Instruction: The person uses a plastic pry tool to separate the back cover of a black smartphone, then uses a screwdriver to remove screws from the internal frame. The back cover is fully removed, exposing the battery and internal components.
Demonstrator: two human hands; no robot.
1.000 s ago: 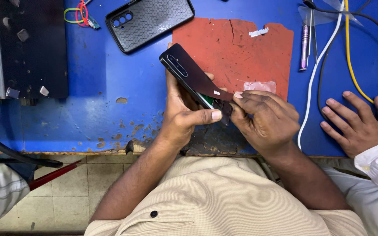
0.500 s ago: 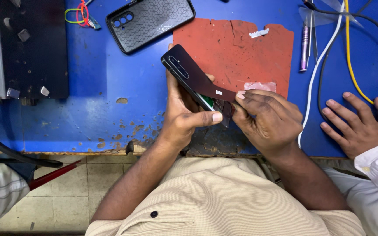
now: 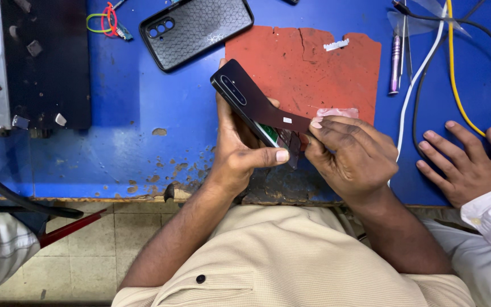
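The left hand (image 3: 240, 150) holds a black phone (image 3: 251, 105) tight, and the right hand (image 3: 350, 153) pinches its back cover (lifted at one end) above the blue table (image 3: 143, 113).

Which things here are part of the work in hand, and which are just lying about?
In hand:
left hand
right hand
black slab-shaped phone

Lying about:
black textured phone case
worn red mat
purple pen-shaped tool
white cable

Phone (image 3: 244, 98) marginally more upright in hands
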